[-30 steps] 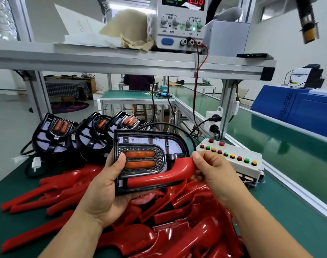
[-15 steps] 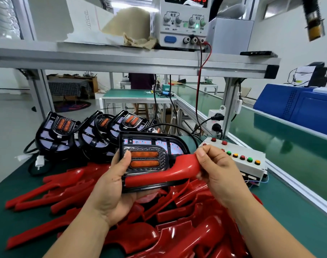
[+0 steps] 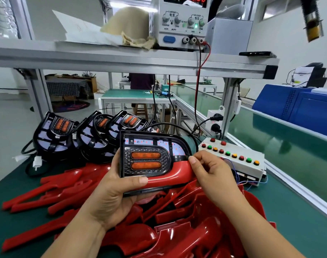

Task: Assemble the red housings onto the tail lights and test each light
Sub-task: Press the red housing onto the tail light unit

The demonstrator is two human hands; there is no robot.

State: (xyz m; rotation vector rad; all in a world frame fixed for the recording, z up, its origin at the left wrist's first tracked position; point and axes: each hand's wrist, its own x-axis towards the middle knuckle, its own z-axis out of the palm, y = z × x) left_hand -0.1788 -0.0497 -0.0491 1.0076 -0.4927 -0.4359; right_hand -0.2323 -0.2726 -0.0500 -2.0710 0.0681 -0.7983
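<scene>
Seen from the head camera, one tail light (image 3: 146,159) is held up over the middle of the green desk (image 3: 289,229), above the pile of parts. Its long axis runs left to right, with the squared end to the left, the rounded end to the right and the lens side with its two orange bars facing the camera. One red housing (image 3: 170,175) lies along its lower edge and curves upward at the right end. The left hand (image 3: 114,194) grips the lamp from below at the squared end, thumb laid across the front on the housing's left part. The right hand (image 3: 212,175) has its fingers curled round the housing's upturned right end, one fingertip at its top edge. Toward the desk's far left corner a row of standing tail lights (image 3: 55,131) leans together; three show plainly and what may be a fourth peeks out behind the held lamp. Loose red housings (image 3: 177,229) are heaped from the left edge to the near edge, overlapping too much to count. Near the far right edge sits a white button box (image 3: 252,170) with eleven buttons, two red ones above a line of nine. A power supply (image 3: 181,25) stands on the shelf (image 3: 121,58) overhead.
</scene>
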